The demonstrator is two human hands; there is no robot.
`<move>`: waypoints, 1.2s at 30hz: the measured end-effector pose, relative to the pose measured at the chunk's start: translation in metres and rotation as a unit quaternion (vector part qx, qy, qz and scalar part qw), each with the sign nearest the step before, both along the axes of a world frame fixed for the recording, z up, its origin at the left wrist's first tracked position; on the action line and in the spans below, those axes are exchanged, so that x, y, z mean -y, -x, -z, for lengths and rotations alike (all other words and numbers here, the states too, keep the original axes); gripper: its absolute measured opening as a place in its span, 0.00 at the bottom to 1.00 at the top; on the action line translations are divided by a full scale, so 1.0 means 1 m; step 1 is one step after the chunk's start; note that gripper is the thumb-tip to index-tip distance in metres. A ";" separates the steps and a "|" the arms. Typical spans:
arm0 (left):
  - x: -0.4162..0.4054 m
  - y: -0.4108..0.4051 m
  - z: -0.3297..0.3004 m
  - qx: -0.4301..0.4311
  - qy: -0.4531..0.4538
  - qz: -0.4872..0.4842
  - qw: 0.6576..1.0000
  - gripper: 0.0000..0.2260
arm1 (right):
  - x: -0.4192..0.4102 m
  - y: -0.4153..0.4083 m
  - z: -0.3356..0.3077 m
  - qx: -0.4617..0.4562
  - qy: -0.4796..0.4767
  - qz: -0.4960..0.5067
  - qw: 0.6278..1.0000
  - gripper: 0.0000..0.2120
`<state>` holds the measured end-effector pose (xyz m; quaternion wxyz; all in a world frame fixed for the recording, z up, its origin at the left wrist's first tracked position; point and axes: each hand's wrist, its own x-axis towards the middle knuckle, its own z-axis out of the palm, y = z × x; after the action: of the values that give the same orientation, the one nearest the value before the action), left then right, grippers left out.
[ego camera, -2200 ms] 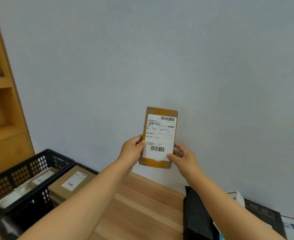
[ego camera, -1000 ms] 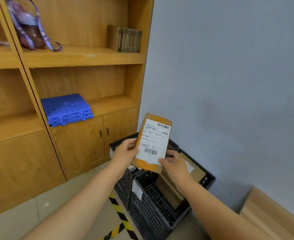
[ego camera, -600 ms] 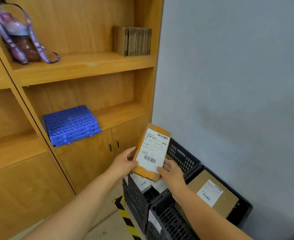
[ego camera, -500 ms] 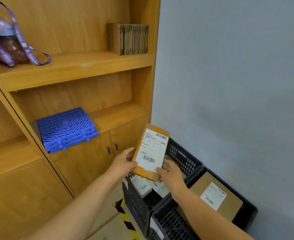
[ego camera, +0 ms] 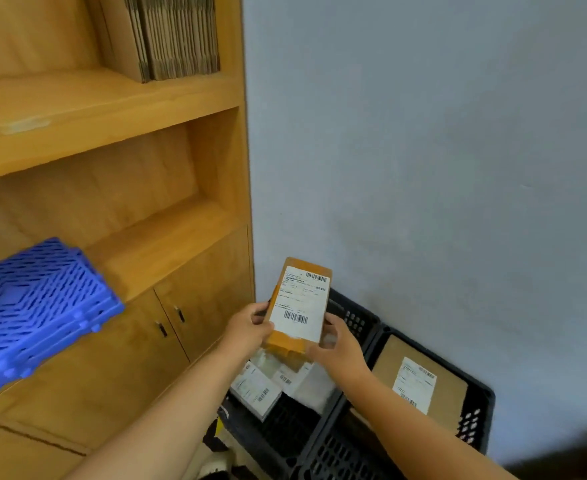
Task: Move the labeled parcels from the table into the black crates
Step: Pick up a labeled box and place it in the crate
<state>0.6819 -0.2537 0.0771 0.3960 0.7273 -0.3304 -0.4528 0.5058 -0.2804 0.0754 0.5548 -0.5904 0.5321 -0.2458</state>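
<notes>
Wooden shelving (ego camera: pixel 112 109) meets a grey wall, with two black crates (ego camera: pixel 371 327) on the floor below the grip. Left hand (ego camera: pixel 247 329) and right hand (ego camera: pixel 337 344) pinch the labeled parcel's (ego camera: pixel 297 304) lower edges, label facing up, probably for reading before lowering it into the crate just beneath.

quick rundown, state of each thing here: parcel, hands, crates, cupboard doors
held parcel: upright, label facing camera, above the left crate
left hand: grips the parcel's left edge
right hand: grips its lower right edge
left crate: holds several labeled parcels
right crate: holds one large labeled box
cupboard doors: closed
</notes>
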 end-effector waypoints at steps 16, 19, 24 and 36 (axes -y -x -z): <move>0.164 -0.075 0.107 -0.003 -0.108 0.238 0.965 0.22 | 0.085 -0.082 0.092 -0.085 -0.132 0.168 0.973 0.33; 0.170 -0.071 0.139 -0.005 -0.147 0.271 0.951 0.21 | 0.083 -0.082 0.123 -0.111 -0.176 0.177 0.962 0.34; 0.170 -0.058 0.196 -0.008 -0.207 0.302 0.930 0.21 | 0.081 -0.075 0.171 -0.174 -0.231 0.173 0.942 0.35; 0.204 -0.001 0.327 0.016 -0.231 0.287 0.929 0.23 | 0.111 -0.045 0.281 -0.349 -0.185 0.013 0.919 0.31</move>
<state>0.6826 -0.4580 -0.2500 0.0645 0.6802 -0.4174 -0.5991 0.5511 -0.3919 -0.2061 0.4301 -0.5184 0.7356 0.0716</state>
